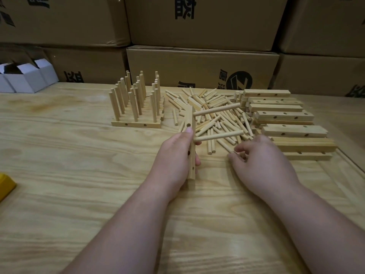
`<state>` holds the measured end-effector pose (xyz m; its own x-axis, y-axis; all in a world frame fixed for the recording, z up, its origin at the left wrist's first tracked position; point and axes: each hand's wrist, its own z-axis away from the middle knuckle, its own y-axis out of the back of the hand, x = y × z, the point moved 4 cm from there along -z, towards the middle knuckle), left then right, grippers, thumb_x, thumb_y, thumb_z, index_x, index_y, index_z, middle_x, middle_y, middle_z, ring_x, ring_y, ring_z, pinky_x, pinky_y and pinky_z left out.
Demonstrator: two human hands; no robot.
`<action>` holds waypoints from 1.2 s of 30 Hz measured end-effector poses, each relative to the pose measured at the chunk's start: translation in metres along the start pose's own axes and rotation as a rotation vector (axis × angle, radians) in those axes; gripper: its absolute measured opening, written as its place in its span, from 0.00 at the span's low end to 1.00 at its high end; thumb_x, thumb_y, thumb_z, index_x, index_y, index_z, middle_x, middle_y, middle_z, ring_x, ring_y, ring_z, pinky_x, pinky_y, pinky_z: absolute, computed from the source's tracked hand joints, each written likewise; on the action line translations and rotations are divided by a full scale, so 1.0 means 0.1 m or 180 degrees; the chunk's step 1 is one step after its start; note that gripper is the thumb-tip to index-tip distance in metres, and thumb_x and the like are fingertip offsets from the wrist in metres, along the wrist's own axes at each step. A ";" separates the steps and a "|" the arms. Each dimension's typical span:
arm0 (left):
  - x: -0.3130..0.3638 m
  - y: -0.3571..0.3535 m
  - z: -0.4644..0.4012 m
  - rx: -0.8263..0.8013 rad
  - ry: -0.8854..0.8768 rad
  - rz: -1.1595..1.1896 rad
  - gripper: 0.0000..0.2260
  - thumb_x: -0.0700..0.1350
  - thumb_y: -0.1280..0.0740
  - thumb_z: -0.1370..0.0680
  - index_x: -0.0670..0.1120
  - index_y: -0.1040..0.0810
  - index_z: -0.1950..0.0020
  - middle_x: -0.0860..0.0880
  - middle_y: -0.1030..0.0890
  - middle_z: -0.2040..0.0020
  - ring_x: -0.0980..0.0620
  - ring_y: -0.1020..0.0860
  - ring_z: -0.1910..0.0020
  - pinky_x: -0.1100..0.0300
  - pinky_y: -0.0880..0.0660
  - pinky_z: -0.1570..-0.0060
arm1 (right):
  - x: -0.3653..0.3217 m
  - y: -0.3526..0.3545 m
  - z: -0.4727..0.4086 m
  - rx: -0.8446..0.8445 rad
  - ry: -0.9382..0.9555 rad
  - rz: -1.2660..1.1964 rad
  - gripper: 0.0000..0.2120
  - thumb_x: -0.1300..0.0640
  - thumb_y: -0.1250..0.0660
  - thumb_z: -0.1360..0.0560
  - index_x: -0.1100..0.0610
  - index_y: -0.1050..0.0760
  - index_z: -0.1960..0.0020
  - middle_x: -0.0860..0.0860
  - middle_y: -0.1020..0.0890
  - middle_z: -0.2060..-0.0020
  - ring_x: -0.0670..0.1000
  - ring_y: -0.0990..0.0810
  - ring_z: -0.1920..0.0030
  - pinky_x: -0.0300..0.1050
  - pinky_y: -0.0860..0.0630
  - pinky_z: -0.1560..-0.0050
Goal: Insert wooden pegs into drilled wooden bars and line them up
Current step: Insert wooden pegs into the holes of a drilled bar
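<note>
My left hand (173,157) grips a drilled wooden bar (190,123) that stands on end on the table. Two pegs (218,135) stick out of the bar to the right, one high and one near its middle. To the right, my right hand (256,163) reaches the near edge of the loose peg pile (217,113), thumb and forefinger pinching at a peg (227,147) lying there. Finished bars with upright pegs (136,103) stand lined up at the back left. A stack of empty drilled bars (286,123) lies at the right.
The wooden table (79,175) stretches to the left and front. Cardboard boxes (201,68) are stacked behind it. Small white boxes (25,78) sit at the far left, and a yellow object (5,185) pokes in at the left edge.
</note>
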<state>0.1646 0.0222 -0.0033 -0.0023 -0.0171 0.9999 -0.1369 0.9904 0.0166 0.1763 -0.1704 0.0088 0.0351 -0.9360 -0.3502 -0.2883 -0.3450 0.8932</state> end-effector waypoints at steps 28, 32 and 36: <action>-0.01 0.10 -0.04 0.0524 -0.0043 0.1120 0.24 0.69 0.46 0.21 0.57 0.16 0.58 0.51 0.25 0.71 0.51 0.24 0.74 0.54 0.26 0.70 | -0.36 0.10 0.23 -0.0144 0.1818 -0.1780 0.11 0.55 0.35 0.22 0.48 0.17 0.43 0.39 0.23 0.59 0.45 0.22 0.58 0.29 0.31 0.62; -0.01 0.10 -0.05 0.0499 -0.0147 0.0819 0.25 0.70 0.46 0.24 0.54 0.18 0.51 0.51 0.24 0.71 0.50 0.24 0.75 0.56 0.26 0.72 | -0.38 0.14 0.24 0.0019 0.1949 -0.1800 0.10 0.58 0.33 0.24 0.52 0.16 0.46 0.41 0.25 0.63 0.43 0.24 0.63 0.28 0.34 0.65; -0.01 0.09 -0.05 0.0501 -0.0235 0.0773 0.26 0.69 0.44 0.24 0.50 0.19 0.47 0.50 0.25 0.72 0.51 0.25 0.75 0.57 0.26 0.74 | -0.40 0.18 0.24 0.0067 0.2029 -0.1740 0.09 0.57 0.32 0.25 0.53 0.15 0.48 0.41 0.26 0.64 0.41 0.26 0.65 0.28 0.35 0.66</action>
<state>0.1680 0.0319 -0.0038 -0.1252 0.2022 0.9713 -0.2755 0.9334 -0.2298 0.1465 -0.1374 0.0316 0.7072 -0.4998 -0.5001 -0.0911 -0.7658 0.6366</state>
